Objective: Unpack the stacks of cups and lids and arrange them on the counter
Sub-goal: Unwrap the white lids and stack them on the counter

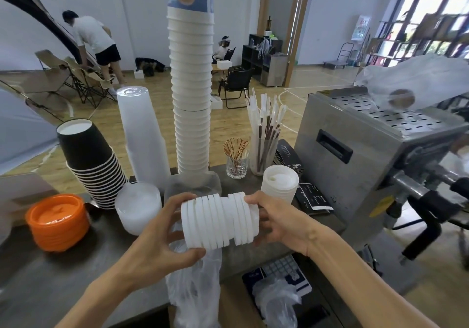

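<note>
Horizontal stack of white plastic lids (220, 221): held above grey counter (50, 271), left hand (162, 238) and right hand (276, 219) gripping opposite ends. Tall column of white paper cups (191, 94) stands behind.

"CAMPING CLUB" on black cards (291, 158), upside down

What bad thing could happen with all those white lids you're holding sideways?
The row of white lids is squeezed only at its ends by the left hand and right hand; gaps already show, so the middle could buckle and spill. The tall white cup stack stands right behind and might topple if bumped. The loose plastic bag underneath could snag.
</note>
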{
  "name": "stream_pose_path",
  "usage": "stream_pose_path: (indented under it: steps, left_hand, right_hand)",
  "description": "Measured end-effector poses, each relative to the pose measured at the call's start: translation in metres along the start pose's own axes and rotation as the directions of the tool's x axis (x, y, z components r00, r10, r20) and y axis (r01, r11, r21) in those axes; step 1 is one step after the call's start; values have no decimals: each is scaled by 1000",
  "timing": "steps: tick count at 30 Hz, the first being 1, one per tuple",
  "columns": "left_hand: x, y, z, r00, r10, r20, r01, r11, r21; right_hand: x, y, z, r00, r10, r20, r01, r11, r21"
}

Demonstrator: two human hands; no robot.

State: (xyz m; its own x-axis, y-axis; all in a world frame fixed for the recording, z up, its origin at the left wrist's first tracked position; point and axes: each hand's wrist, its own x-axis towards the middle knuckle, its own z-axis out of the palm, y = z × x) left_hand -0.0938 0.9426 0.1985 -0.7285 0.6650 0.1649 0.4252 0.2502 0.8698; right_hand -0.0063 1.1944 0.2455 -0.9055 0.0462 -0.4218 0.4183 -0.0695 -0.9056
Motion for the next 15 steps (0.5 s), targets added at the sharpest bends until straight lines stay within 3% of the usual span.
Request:
stream_pose_path:
  steps: [15]
  left_hand:
    - [6, 3, 7, 1000, 19, 12, -19, 999, -38]
  right_hand:
    - [-3, -12, 3, 995, -97, 17, 96, 995, 15]
